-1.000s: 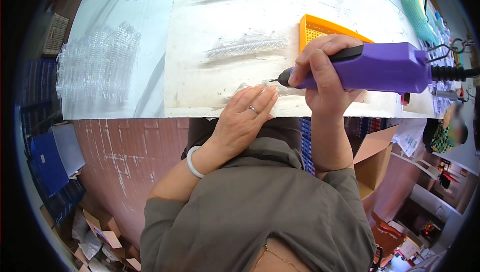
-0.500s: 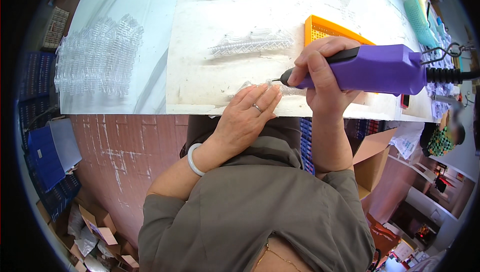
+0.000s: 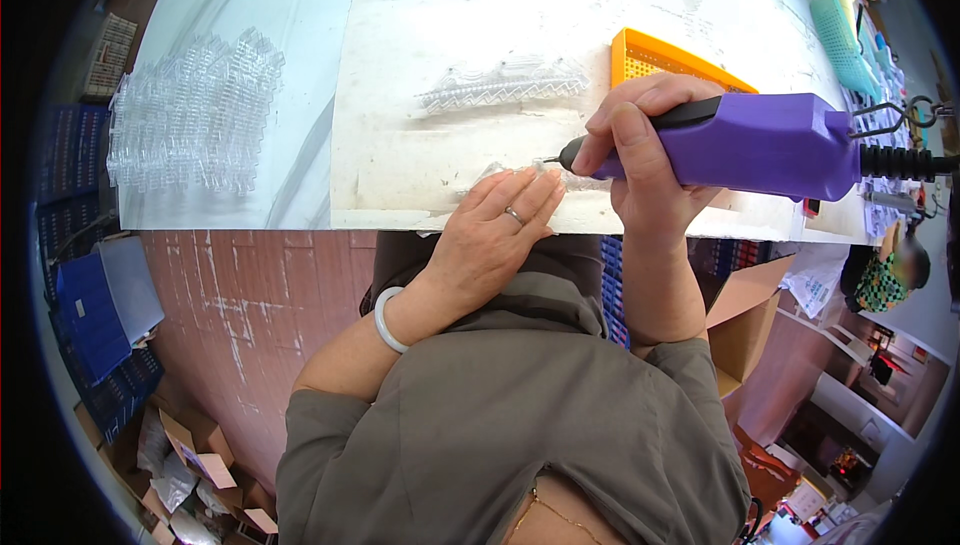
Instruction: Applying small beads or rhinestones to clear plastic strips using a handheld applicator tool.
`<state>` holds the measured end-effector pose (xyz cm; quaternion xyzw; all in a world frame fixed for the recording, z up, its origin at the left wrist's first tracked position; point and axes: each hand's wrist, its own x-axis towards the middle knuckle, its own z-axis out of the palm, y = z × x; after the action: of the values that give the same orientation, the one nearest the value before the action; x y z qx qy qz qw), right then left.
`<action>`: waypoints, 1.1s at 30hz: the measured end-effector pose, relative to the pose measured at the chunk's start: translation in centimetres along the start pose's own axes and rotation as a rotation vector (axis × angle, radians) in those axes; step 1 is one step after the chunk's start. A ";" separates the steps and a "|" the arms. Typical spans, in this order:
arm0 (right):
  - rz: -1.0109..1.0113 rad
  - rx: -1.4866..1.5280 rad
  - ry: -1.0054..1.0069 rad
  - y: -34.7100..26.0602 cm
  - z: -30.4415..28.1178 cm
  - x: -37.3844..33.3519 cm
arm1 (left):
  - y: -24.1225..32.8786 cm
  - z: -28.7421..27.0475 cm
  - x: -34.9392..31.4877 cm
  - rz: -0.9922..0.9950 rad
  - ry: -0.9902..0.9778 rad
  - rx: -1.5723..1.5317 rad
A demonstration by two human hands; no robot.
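Note:
My right hand point(image 3: 650, 150) is wrapped round a purple electric screwdriver point(image 3: 765, 145) with a black nose. Its thin bit points left, level with the table, and its tip is beside the fingertips of my left hand point(image 3: 500, 210). That hand lies flat near the table's front edge, fingers stretched out and close together. Under and just past its fingertips shows a clear plastic piece point(image 3: 494, 169), mostly covered by the hand. Whether the bit touches the piece I cannot tell. Farther back lies a row of clear plastic pieces with zigzag edges point(image 3: 505, 90).
An orange perforated basket point(image 3: 680, 63) sits behind my right hand. Many clear plastic parts point(image 3: 195, 110) are piled at the left of the white table point(image 3: 400, 207). From the screwdriver's rear, a black cord point(image 3: 905, 162) and metal hook point(image 3: 885, 115) run right. A teal basket point(image 3: 838, 40) stands far right.
The screwdriver's rear end has shifted slightly right and down in the picture, with my right hand still around it. My left hand stays in place.

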<state>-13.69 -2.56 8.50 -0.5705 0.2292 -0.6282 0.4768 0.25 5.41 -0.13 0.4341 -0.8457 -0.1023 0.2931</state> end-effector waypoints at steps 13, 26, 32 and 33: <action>0.027 -0.110 -0.097 0.5 0.2 0.6 | -0.1 0.0 0.1 0.004 0.024 0.010; 0.022 -0.137 -0.202 0.7 0.4 1.0 | 0.1 0.2 0.1 0.001 0.053 -0.007; 0.100 0.031 0.002 -0.7 -1.1 0.9 | 0.4 0.4 0.5 -0.011 0.060 0.001; 0.054 0.081 0.006 -1.3 -1.6 1.0 | 0.4 0.2 0.5 -0.017 0.044 0.000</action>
<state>-15.48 -3.29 9.70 -0.5426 0.2203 -0.6256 0.5154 -0.34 5.28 0.10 0.4435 -0.8353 -0.0953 0.3105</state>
